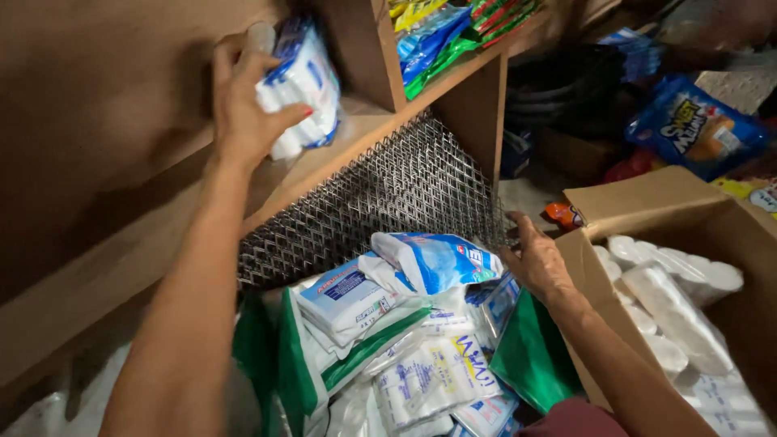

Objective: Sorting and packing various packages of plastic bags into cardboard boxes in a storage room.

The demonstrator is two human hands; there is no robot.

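At far left we see the brown side panel [89,97] of a wooden shelf unit, and beneath it the sloping wooden shelf board [356,133]. The left hand [243,109] reaches up along this board, arm extended from the lower edge of the view. Its fingers [227,61] wrap the back of a blue-and-white pack of white rolls [303,81] while the thumb presses the front, so the hand is closed in a grasp on the pack. The pack stands on the shelf, in the compartment left of the upright wooden divider [368,48], tilted slightly and close against that divider.

Right of the divider we note a stack of green, blue and yellow packets [441,36] lying in the next compartment. Below the shelf board, a sheet of metal mesh [388,194] leans against the unit. In front of the mesh we find a heap of white plastic packs [396,324] with blue and green printing, some resting in green-edged sacks [534,356].

Further right, the right hand [538,263] rests on the near edge of a cardboard box [639,202]. Its fingers are spread and loose, holding nothing; the fingertips point toward the mesh. Inside the box we see clear-wrapped white rolls [672,307], well apart from the pack on the shelf. At upper right a blue snack bag [696,125] lies among other goods, beside dark coiled hose [558,85].
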